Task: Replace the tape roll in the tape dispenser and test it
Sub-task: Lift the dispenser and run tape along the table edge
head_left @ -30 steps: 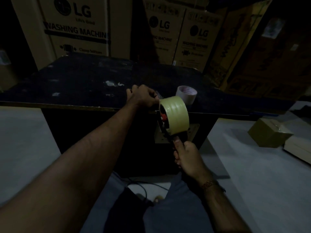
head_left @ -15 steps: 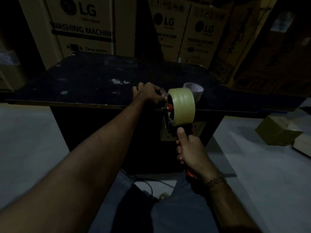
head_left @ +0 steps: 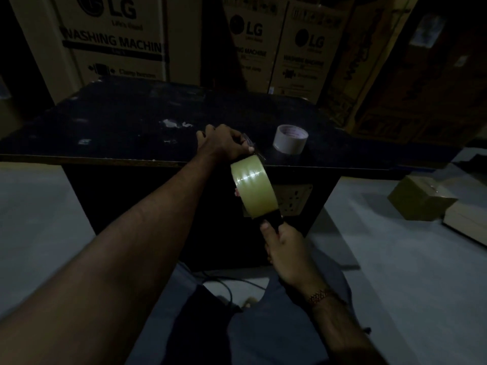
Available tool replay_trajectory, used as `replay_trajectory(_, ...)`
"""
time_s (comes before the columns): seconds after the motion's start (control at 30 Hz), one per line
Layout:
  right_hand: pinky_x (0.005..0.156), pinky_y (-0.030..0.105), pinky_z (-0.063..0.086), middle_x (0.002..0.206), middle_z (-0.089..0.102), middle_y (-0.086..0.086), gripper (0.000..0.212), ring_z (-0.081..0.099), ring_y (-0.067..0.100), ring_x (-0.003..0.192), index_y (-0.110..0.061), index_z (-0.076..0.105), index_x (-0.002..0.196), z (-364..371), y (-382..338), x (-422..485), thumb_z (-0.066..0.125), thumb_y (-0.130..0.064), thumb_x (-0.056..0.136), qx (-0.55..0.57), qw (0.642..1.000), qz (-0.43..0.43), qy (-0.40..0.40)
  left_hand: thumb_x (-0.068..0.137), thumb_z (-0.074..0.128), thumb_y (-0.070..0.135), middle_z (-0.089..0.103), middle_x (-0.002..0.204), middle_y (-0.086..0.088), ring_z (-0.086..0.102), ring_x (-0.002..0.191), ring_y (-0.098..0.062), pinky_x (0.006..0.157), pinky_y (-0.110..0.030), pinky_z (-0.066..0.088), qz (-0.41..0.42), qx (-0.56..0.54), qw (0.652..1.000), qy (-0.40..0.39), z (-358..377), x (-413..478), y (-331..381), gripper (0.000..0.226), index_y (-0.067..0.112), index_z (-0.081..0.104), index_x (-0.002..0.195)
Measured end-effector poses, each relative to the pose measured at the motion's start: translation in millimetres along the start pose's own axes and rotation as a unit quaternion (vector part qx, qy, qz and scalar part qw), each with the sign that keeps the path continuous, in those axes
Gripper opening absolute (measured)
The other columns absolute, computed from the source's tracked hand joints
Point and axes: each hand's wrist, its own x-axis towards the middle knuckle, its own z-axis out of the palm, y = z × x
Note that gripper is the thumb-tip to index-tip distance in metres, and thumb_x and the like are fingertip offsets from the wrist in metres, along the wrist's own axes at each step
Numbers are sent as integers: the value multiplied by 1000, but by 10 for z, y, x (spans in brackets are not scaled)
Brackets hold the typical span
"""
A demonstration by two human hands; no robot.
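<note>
A pale yellow tape roll (head_left: 254,189) sits mounted on the hand-held tape dispenser (head_left: 275,219), held in the air just in front of the dark table's near edge. My right hand (head_left: 286,248) grips the dispenser's handle from below, thumb pointing up along it. At the top front of the dispenser my left hand (head_left: 225,144) pinches the clear free end of the tape. A white, nearly spent tape core (head_left: 290,139) stands on the dark table (head_left: 118,133) just right of my left hand.
Large LG washing machine cartons (head_left: 113,46) stand behind the table. A small cardboard box (head_left: 421,200) and a flat pale box lie on the grey floor at the right. A wall socket plate (head_left: 295,198) and a cable sit under the table near my legs.
The dispenser has turned so the roll's outer face points at me and its red hub is hidden. My left hand stays at the tape end; my right hand sits slightly lower.
</note>
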Motion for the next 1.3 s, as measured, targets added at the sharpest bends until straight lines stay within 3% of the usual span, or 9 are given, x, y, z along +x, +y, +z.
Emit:
replay_trajectory(0.2, 44, 24, 33, 57, 44, -3, 49, 38, 10, 44, -11, 54, 87, 44, 10, 30, 43, -57, 103, 191, 977, 92, 34, 77, 75, 73, 67, 114, 6, 38, 133, -29, 111, -51, 24, -2, 10, 1000, -6, -12, 4, -10, 38, 37, 78, 89)
replay_trajectory(0.33, 44, 25, 34, 58, 45, -1, 53, 40, 12, 45, -10, 54, 86, 56, -8, 74, 43, -59, 102, 164, 982, 85, 33, 77, 76, 71, 67, 111, 4, 38, 132, -28, 114, -51, 24, -4, 10, 1000, 0, -19, -11, 1, 38, 35, 78, 90)
replay_trajectory(0.47, 53, 32, 36, 60, 48, 2, 62, 45, 15, 50, -14, 50, 74, -61, 115, 165, 46, -72, 94, -43, 999, -6, 2, 77, 74, 72, 68, 115, 5, 39, 133, -29, 112, -50, 23, 1, 18, 1000, 2, -11, -11, -6, 39, 38, 79, 94)
replay_trajectory(0.53, 54, 33, 37, 61, 49, 4, 57, 47, 16, 52, -14, 49, 72, -79, 139, 193, 47, -66, 95, -104, 994, -27, 0, 77, 74, 72, 68, 117, 6, 39, 133, -29, 111, -50, 24, 4, 19, 1000, -1, -5, 4, -10, 38, 37, 78, 92)
replay_trajectory(0.6, 52, 31, 38, 61, 49, 3, 54, 48, 15, 50, -13, 52, 75, -25, 136, 183, 47, -61, 101, -50, 999, 15, 10, 76, 74, 73, 69, 114, 8, 40, 132, -28, 111, -51, 23, 3, 17, 1000, -1, 12, 12, -20, 38, 37, 77, 87)
replay_trajectory(0.7, 43, 22, 31, 55, 40, -1, 52, 37, 11, 42, -12, 51, 80, 86, 340, 41, 43, -58, 103, 135, 976, 171, 28, 74, 75, 75, 69, 108, 9, 41, 129, -27, 110, -50, 24, 5, 17, 1000, 4, 37, 41, -49, 39, 36, 75, 81)
replay_trajectory(0.8, 42, 21, 28, 54, 39, -3, 53, 34, 10, 41, -10, 51, 85, 67, 657, -132, 43, -59, 102, 162, 961, 220, 37, 71, 74, 77, 69, 110, 9, 41, 130, -26, 110, -50, 23, 2, 11, 1000, 3, 67, 88, -72, 40, 38, 74, 79)
replay_trajectory(1.23, 45, 24, 36, 60, 46, -1, 53, 41, 11, 46, -10, 57, 90, -151, 39, -46, 46, -61, 101, 152, 973, 170, -17, 79, 74, 73, 69, 105, 10, 42, 133, -23, 108, -42, 22, -9, -23, 999, -39, -20, 59, -33, 39, 35, 76, 87)
replay_trajectory(1.3, 44, 24, 37, 61, 46, -1, 52, 42, 10, 47, -10, 57, 93, -270, -113, -45, 46, -60, 101, 152, 976, 155, -21, 66, 74, 83, 73, 106, 11, 50, 131, -19, 114, -38, 26, -14, -56, 997, -58, -23, 87, -73, 47, 42, 78, 88)
